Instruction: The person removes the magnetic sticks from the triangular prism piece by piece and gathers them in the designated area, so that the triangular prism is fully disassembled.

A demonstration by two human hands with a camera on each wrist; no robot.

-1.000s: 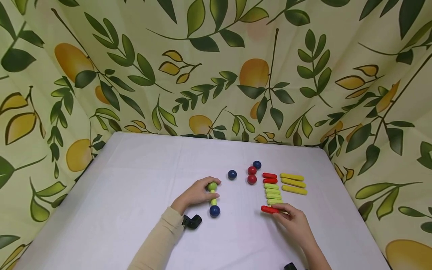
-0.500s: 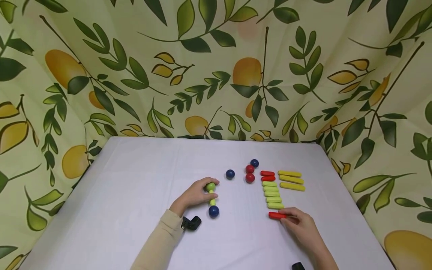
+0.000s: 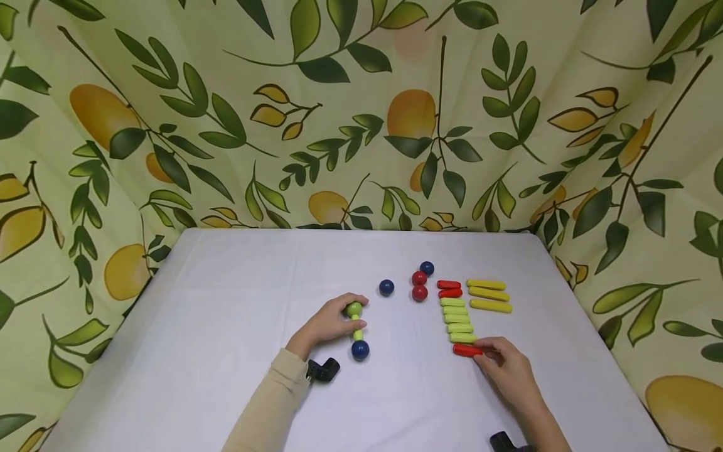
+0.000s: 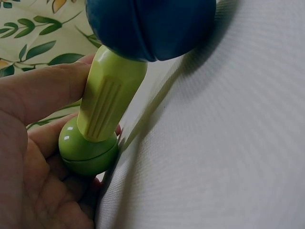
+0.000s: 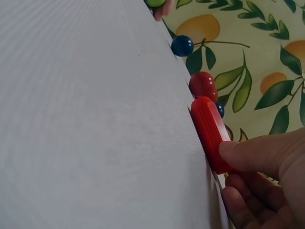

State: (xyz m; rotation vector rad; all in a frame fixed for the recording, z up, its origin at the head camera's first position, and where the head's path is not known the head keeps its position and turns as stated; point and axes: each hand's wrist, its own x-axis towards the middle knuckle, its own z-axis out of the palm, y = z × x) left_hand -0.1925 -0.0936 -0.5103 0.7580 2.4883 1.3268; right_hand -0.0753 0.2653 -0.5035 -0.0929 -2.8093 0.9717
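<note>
My left hand (image 3: 329, 323) holds a piece made of a green ball (image 3: 354, 309), a short light-green rod (image 4: 107, 95) and a dark blue ball (image 3: 360, 350). The fingers curl round the green ball, and the thumb lies against the rod. The blue end points toward me. With thumb and fingers, my right hand (image 3: 511, 370) pinches one end of a short red rod (image 3: 466, 350) low on the table. This rod lies crosswise at the near end of a column of light-green rods (image 3: 456, 319), close beside the nearest one.
Two more red rods (image 3: 449, 289) top the column. Several longer yellow rods (image 3: 488, 294) lie to its right. Left of it are red balls (image 3: 419, 285), one blue ball (image 3: 427, 268) and another blue ball (image 3: 386, 287). A patterned curtain (image 3: 339, 125) surrounds the white table (image 3: 226, 282).
My right hand first drew the red rod toward me and rightward, then brought it back up against the column's near end. The left hand keeps its grip with little movement.
</note>
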